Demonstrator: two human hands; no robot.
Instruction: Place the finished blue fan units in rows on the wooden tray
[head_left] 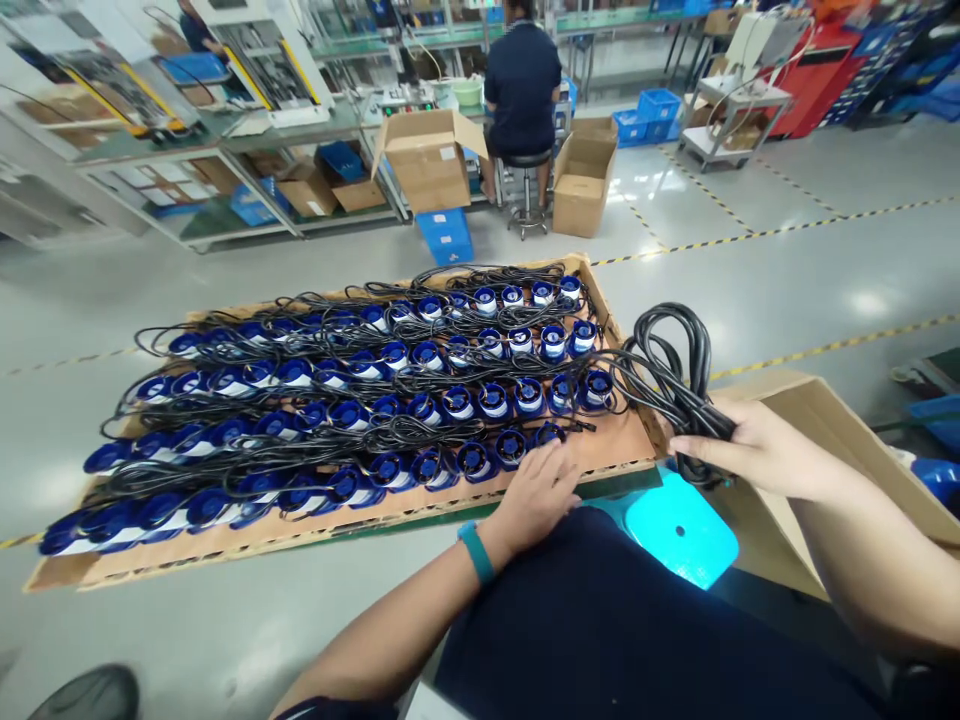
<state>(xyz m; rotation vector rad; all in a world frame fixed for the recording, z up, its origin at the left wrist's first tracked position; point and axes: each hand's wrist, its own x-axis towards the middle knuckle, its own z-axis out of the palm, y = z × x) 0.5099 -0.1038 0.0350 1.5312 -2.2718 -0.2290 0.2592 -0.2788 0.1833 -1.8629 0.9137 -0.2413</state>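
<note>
My right hand is closed round a looped bundle of black cable, held above the right end of the tray. From the bundle, strands run left to the blue units. My left hand is curled over a blue round unit at the right end of the front row; the palm hides most of that unit. Several rows of similar blue units with white labels stand in the shallow cardboard tray. Black cables lie bunched between the rows.
An open cardboard box stands at my right, beside a bright turquoise stool seat. Ahead, a person sits at a workbench between cardboard boxes. Blue bins and a grey trolley stand on the floor.
</note>
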